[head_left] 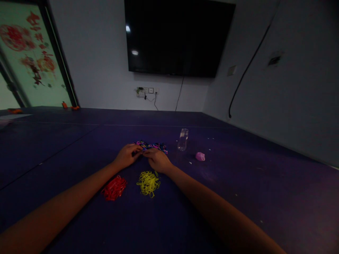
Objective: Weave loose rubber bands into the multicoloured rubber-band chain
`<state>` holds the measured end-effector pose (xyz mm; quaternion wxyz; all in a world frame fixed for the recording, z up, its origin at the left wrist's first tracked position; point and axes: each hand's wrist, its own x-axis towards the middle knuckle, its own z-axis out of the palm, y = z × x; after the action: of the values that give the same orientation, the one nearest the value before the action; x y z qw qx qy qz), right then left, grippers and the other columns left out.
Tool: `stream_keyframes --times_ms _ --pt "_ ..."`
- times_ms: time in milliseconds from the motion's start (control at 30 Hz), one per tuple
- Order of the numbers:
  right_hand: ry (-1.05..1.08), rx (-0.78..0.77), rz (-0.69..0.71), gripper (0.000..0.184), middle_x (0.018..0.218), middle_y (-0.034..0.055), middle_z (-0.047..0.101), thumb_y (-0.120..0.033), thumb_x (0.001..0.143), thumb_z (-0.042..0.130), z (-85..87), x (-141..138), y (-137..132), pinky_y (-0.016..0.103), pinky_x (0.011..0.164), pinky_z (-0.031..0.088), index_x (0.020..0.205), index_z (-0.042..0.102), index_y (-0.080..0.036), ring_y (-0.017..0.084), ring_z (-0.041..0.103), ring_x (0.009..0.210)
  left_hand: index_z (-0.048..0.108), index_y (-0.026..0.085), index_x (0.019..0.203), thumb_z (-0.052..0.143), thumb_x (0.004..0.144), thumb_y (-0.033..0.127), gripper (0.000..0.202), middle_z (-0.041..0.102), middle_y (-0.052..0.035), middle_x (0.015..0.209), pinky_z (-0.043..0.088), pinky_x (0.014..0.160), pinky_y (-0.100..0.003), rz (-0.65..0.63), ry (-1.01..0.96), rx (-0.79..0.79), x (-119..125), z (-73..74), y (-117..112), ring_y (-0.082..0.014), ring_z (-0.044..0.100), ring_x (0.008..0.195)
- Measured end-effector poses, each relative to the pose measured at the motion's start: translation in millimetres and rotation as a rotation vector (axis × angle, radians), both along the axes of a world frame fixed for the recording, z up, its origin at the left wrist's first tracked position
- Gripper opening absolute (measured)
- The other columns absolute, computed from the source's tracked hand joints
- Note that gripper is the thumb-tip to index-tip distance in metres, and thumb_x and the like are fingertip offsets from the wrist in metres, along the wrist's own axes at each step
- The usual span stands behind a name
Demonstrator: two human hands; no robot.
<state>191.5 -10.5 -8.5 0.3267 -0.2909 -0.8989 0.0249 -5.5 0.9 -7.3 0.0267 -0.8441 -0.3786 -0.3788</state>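
Both hands meet at the near edge of a mixed pile of small coloured rubber bands (153, 145), mostly blue, pink and purple. My left hand (127, 155) is closed, its thumb and fingers brought together at the pile's left side. My right hand (158, 159) is also closed, with its fingertips close to the left ones. Whatever lies between the fingertips is too small and dark to make out. Nearer to me are a heap of red rubber bands (115, 188), below the left wrist, and a heap of yellow rubber bands (148, 183), below the right hand.
An upright clear bottle (182, 140) stands right of the mixed pile, with a crumpled pink object (200, 156) beside it. White scraps dot the dark purple surface (169, 225). A television (180, 38) hangs on the far wall, above sockets and cables. Orange objects (75, 107) lie far left.
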Motion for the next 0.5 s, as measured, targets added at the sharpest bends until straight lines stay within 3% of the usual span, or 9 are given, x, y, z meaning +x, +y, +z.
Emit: stream_keyframes --times_ms 100,267,400,500 --pt "0.183 -0.074 -0.074 0.033 0.088 0.0038 0.072 -0.003 0.072 0.045 1.5 2.0 0.6 0.026 0.083 0.047 0.078 0.073 -0.019 0.015 0.064 0.086 0.065 0.018 0.098 0.054 0.086 0.035 0.023 0.069 -0.0074 0.096 0.048 0.085 -0.035 0.074 -0.019 0.005 -0.4 2.7 -0.6 -0.0217 0.063 0.090" --pt "0.385 -0.319 -0.213 0.030 0.053 -0.0006 0.063 -0.006 0.069 0.044 4.6 3.1 -2.0 0.019 0.054 0.043 0.052 0.065 -0.017 0.012 0.058 0.053 0.066 0.017 0.101 0.047 0.089 0.035 0.028 0.069 -0.0094 0.101 0.046 0.089 -0.040 0.190 0.002 -0.010 -5.1 5.5 7.3 -0.0242 0.060 0.098" --pt "0.441 -0.560 -0.080 0.031 0.044 -0.0018 0.058 -0.007 0.067 0.040 6.0 -3.5 -9.1 0.017 0.048 0.041 0.044 0.058 -0.017 0.010 0.055 0.044 0.070 0.018 0.093 0.043 0.090 0.031 0.029 0.070 -0.0087 0.100 0.044 0.091 -0.041 0.205 0.105 -0.029 -7.7 3.3 13.5 -0.0236 0.061 0.096" --pt "0.466 -0.653 -0.013 0.031 0.043 -0.0016 0.057 -0.008 0.067 0.037 6.0 -7.5 -12.7 0.018 0.047 0.042 0.044 0.056 -0.017 0.010 0.054 0.042 0.071 0.020 0.093 0.042 0.090 0.030 0.030 0.070 -0.0076 0.103 0.045 0.091 -0.039 0.182 0.147 -0.027 -7.5 0.7 15.2 -0.0231 0.060 0.099"
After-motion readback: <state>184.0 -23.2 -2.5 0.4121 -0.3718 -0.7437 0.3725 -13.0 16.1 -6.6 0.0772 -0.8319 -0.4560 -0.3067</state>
